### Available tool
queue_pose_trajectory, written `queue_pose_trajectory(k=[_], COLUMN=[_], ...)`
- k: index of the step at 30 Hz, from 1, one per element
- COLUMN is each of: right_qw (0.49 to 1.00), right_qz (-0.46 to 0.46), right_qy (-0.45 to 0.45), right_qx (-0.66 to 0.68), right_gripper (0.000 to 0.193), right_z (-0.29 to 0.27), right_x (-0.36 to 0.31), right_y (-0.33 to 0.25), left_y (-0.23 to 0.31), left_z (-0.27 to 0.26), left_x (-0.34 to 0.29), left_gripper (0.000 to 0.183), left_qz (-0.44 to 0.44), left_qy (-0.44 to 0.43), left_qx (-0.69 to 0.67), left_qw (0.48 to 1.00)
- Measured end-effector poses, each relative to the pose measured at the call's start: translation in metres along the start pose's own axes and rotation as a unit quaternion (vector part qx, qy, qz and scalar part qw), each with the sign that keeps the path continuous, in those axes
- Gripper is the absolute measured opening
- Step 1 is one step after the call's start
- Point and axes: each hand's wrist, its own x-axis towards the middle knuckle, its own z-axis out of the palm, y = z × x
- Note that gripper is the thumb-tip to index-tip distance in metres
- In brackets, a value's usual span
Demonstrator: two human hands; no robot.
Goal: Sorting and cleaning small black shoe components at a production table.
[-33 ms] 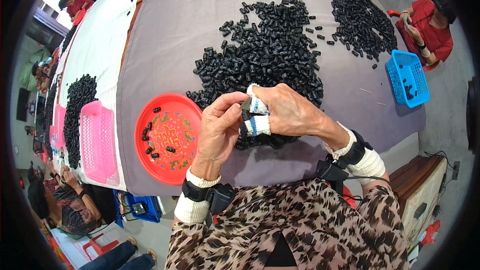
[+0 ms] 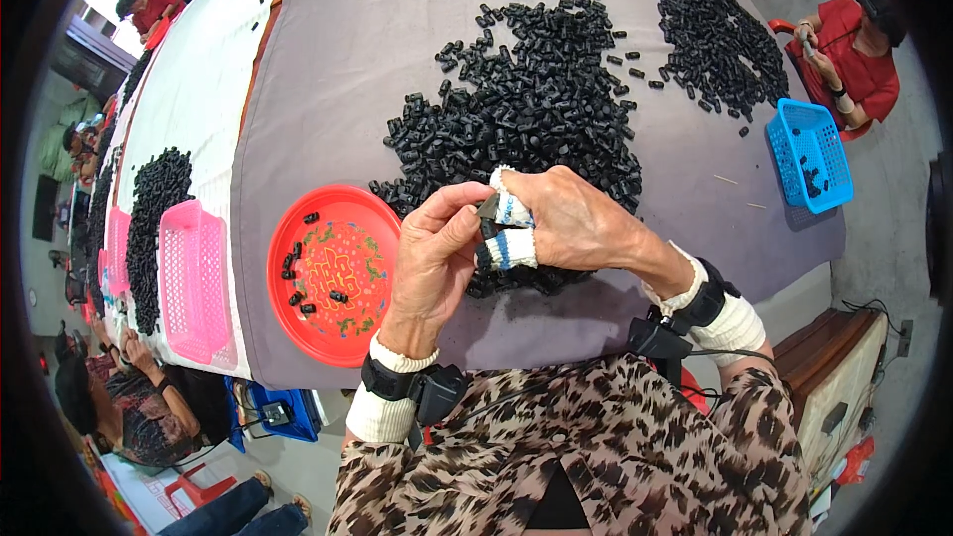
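Observation:
Over the near edge of a heap of small black cylindrical parts (image 2: 536, 109), my two hands meet. My left hand (image 2: 432, 253) is closed, thumb and forefinger pinching a small black part (image 2: 487, 228) that is mostly hidden. Close against its fingertips is my right hand (image 2: 586, 218), curled, with white and blue cloth finger covers (image 2: 514, 248) on its fingers. A dark grey, flat, pointed piece (image 2: 487, 206) shows between the hands, and it seems to be in the right one. To the left of my left hand lies a red round tray (image 2: 288, 313) with several black parts in it.
Grey cloth (image 2: 318, 89) covers the table. A blue basket (image 2: 842, 174) stands at the right edge, near a person in red (image 2: 869, 69). Pink baskets (image 2: 194, 288) and another black heap (image 2: 159, 199) are on the left. Thin sticks (image 2: 727, 180) lie to the right.

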Motion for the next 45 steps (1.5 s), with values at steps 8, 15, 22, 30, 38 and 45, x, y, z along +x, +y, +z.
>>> queue_pose_trajectory(k=[8, 15, 22, 30, 38, 45], right_qw=[1.000, 1.000, 1.000, 1.000, 1.000, 1.000], right_qz=[0.008, -0.003, -0.006, 0.009, -0.006, -0.006], right_qy=[-0.002, -0.010, -0.016, -0.014, -0.015, -0.013], right_qx=[0.011, 0.008, 0.016, 0.005, -0.013, 0.021], right_gripper=[0.034, 0.034, 0.035, 0.037, 0.033, 0.033], right_z=[-0.001, -0.001, -0.001, -0.002, 0.001, 0.002], right_x=[0.000, -0.002, -0.003, -0.003, -0.005, -0.005], right_y=[0.004, 0.003, 0.002, -0.001, 0.008, 0.011], left_y=[-0.002, 0.000, 0.001, 0.003, 0.001, 0.002], left_z=[-0.002, 0.000, -0.002, -0.001, 0.000, -0.003], left_x=[0.003, 0.002, 0.002, 0.002, 0.002, 0.001], left_gripper=[0.023, 0.021, 0.020, 0.021, 0.021, 0.022], left_qz=[-0.008, -0.014, -0.017, -0.027, -0.033, -0.054], left_qy=[0.014, 0.011, -0.001, 0.001, 0.010, 0.008], left_qx=[0.007, 0.014, 0.029, 0.025, 0.041, 0.045], left_qw=[1.000, 1.000, 0.999, 0.999, 0.999, 0.997])
